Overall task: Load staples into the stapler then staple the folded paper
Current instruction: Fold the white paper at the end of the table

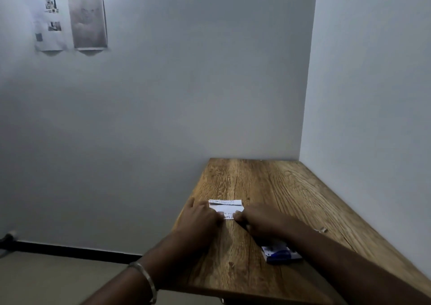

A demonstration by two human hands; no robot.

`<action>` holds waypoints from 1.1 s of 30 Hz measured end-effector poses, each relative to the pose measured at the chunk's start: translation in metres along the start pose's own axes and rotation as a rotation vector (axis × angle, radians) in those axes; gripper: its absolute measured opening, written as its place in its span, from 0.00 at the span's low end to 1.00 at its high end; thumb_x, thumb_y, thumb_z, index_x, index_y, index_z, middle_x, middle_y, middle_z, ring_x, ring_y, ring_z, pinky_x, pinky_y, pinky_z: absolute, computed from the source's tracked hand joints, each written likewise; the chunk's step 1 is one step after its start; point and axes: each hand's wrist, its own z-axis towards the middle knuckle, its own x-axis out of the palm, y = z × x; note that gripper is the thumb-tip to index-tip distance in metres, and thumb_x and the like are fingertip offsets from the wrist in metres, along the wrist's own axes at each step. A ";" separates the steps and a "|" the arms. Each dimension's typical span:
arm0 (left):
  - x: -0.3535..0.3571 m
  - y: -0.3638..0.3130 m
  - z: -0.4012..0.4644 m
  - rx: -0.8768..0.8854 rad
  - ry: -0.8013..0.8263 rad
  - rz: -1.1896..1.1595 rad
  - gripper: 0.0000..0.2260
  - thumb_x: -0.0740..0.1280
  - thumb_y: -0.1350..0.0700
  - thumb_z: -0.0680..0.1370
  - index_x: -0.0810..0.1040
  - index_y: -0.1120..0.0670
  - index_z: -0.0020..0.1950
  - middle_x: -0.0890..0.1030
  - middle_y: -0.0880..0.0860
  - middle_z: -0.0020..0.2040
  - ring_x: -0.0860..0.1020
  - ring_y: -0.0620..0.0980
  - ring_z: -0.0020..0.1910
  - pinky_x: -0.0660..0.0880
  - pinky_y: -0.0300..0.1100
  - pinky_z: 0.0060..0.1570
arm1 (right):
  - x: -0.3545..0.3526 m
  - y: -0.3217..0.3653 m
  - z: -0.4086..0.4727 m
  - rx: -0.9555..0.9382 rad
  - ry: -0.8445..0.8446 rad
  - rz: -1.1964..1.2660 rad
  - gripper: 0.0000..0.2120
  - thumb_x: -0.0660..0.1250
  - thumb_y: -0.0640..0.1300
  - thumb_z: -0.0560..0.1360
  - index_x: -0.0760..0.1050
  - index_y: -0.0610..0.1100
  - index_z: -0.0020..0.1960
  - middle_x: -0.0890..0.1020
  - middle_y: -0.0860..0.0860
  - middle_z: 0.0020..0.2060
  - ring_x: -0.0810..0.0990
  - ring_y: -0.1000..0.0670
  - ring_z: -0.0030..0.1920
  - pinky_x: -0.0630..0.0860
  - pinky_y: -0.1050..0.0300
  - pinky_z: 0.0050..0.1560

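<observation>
A small folded paper (225, 208) with printed text lies on the wooden table (275, 183), its far flap slightly lifted. My left hand (198, 216) rests palm-down on the paper's left end, fingers pressing the near edge. My right hand (258, 219) presses the paper's right near corner with its fingertips. A blue and white staple box (281, 253) lies on the table beside my right forearm, partly hidden by it. A dark shape sits under my right hand; I cannot tell whether it is the stapler.
A small pale strip (322, 229) lies on the table right of my right arm. Walls close off the table's far and right sides. Its left edge (186, 211) drops to the floor. Printed sheets (70, 22) hang on the wall at upper left.
</observation>
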 end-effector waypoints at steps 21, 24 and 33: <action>-0.020 0.005 0.030 -0.685 0.093 -0.964 0.08 0.70 0.57 0.77 0.77 0.61 0.48 0.81 0.57 0.45 0.80 0.54 0.44 0.75 0.45 0.40 | 0.006 -0.003 0.011 0.102 -0.185 0.189 0.11 0.70 0.49 0.75 0.83 0.50 0.57 0.86 0.52 0.50 0.81 0.53 0.46 0.66 0.64 0.37; -0.024 0.008 0.031 -0.779 0.103 -1.192 0.10 0.73 0.59 0.75 0.73 0.61 0.46 0.81 0.60 0.47 0.79 0.53 0.39 0.75 0.46 0.39 | 0.007 -0.002 0.009 0.117 -0.189 0.212 0.11 0.69 0.50 0.76 0.84 0.51 0.56 0.85 0.52 0.50 0.80 0.52 0.48 0.68 0.60 0.43; -0.029 0.004 0.029 -0.808 0.175 -1.444 0.13 0.72 0.62 0.77 0.78 0.66 0.58 0.84 0.60 0.44 0.80 0.50 0.32 0.77 0.40 0.30 | 0.006 0.000 0.002 0.092 -0.201 0.231 0.10 0.68 0.50 0.77 0.84 0.51 0.56 0.85 0.51 0.49 0.78 0.53 0.48 0.65 0.60 0.43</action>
